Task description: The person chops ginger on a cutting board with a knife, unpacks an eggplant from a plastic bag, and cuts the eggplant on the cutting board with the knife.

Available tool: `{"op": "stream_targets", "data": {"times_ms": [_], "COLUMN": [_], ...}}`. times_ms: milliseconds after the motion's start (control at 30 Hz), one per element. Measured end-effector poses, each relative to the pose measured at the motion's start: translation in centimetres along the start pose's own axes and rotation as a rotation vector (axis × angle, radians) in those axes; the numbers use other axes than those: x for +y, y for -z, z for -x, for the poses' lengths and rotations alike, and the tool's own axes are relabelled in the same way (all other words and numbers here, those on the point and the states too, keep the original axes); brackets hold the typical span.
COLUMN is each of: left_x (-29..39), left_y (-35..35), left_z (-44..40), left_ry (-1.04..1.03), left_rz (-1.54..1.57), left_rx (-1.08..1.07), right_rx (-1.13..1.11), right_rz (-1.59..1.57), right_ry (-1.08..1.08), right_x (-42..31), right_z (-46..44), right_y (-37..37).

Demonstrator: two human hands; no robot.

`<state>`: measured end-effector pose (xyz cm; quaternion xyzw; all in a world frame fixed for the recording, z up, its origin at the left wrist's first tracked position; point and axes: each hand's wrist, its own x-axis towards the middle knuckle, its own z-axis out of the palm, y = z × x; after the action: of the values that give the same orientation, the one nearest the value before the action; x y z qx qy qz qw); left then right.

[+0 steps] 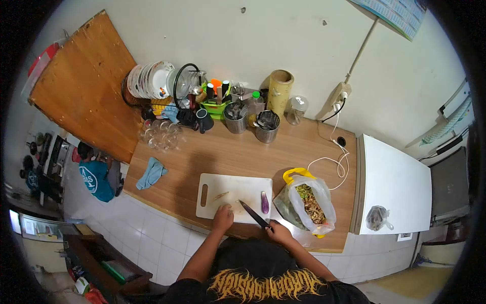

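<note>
A white cutting board (235,181) with a handle slot lies at the table's front edge. My right hand (278,232) is closed around the handle of a dark-bladed knife (254,215), its blade slanting over the board with the tip toward the left. My left hand (223,218) rests on the board's lower edge with its fingers curled; what they hold, if anything, is too small to tell. Just above it lies a thin pale brown piece (220,195). A small purple eggplant (265,202) sits near the board's right side.
Right of the board stands an open plastic bag (325,195) with chopped scraps. A blue cloth (151,173), upturned glasses (161,135), a plate rack (152,81) and utensil holders (236,118) occupy the left and back. A white cable (340,157) trails rightward. Another person (96,177) crouches at left.
</note>
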<state>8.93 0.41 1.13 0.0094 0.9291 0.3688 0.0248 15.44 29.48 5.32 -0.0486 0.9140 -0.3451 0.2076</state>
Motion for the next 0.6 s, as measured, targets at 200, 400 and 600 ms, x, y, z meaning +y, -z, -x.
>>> {"op": "stream_targets", "data": {"times_ms": [200,400,600], "left_x": [-2.6,-2.7,-1.6], "left_y": [1.9,2.5,2.9], "left_z": [-5.7,-7.9,-7.5], "left_ry": [-0.151,-0.310,-0.407], "left_rz": [0.024,0.022,-0.005], "left_rx": [-0.096,-0.280,-0.410], "right_rx": [0.050,0.170,0.210], "right_rz": [0.043,-0.030,-0.027], "right_ry": [0.037,0.029,-0.307], "right_x": [-1.9,-4.6,-4.2], "right_z": [1.7,2.8,4.3], "right_y": [-0.8,-1.7,-3.9]}}
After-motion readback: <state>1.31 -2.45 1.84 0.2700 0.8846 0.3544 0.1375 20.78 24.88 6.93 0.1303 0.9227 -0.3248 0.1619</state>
